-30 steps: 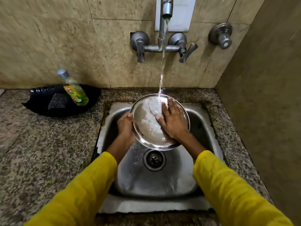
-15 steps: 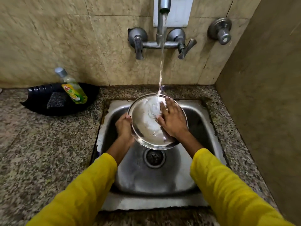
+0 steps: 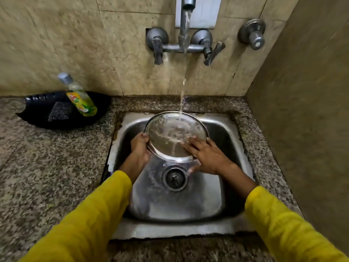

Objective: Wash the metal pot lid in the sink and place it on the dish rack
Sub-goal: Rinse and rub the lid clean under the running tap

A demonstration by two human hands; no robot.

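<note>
The round metal pot lid (image 3: pixel 170 135) is held tilted over the steel sink (image 3: pixel 217 203), its hollow side facing me, under the running stream from the wall tap (image 3: pixel 186 21). My left hand (image 3: pixel 139 148) grips the lid's left rim. My right hand (image 3: pixel 207 156) lies flat with spread fingers on the lid's lower right edge, its thumb below the rim. Water runs down the lid's inner face, which looks rinsed and shiny. The dish rack is out of view.
A black tray (image 3: pixel 37 118) on the granite counter at the left holds a dark scrub pad (image 3: pixel 60 110) and a green dish soap bottle (image 3: pixel 81 99). A tiled wall rises close on the right. The sink drain (image 3: pixel 174 178) lies below the lid.
The white suds that covered the lid are rinsed off. My right hand has slid from the lid's middle down to its lower right edge. The left hand keeps its grip.
</note>
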